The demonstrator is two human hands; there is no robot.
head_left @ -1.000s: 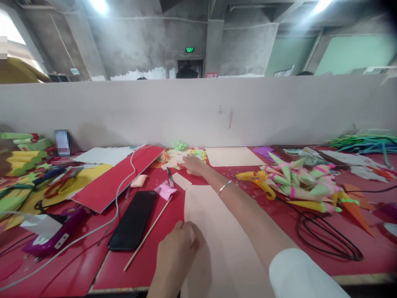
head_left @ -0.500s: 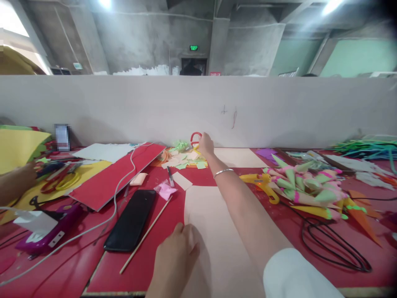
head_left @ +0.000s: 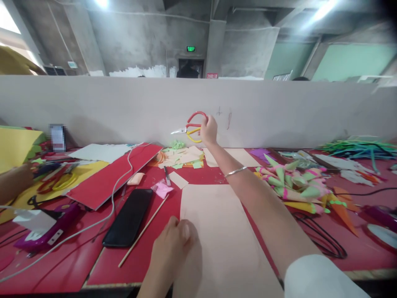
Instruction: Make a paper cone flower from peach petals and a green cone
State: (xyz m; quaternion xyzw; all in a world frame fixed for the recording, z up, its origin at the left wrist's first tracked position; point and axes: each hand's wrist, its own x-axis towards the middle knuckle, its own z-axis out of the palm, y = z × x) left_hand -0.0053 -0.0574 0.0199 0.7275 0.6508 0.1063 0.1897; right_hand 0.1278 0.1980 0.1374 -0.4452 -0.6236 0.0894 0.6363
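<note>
My right hand (head_left: 209,130) is closed on the handles of a pair of scissors (head_left: 191,129), one loop red and one yellow. Their silver blades point left, raised above the paper scraps in front of the grey partition. A pale peach paper sheet (head_left: 220,231) lies on the red table before me. Over its left edge rests my left hand (head_left: 173,240), fingers curled together; what they hold, if anything, is hidden. Small paper offcuts (head_left: 189,156) in peach and light green lie below the scissors. Another peach sheet (head_left: 235,157) lies beside the offcuts, against the partition.
Left of the sheet lie a black phone (head_left: 127,217), a thin wooden stick (head_left: 142,231), a pink crumpled piece (head_left: 162,188) and a red board (head_left: 114,176) crossed by a white cable. Green-pink paper cones (head_left: 297,180) stand right. Another person's arm (head_left: 15,180) reaches in at far left.
My right hand has lifted the scissors up from the scrap pile, so their blades now show. My left hand stays curled at the sheet's left edge. The view has shifted slightly.
</note>
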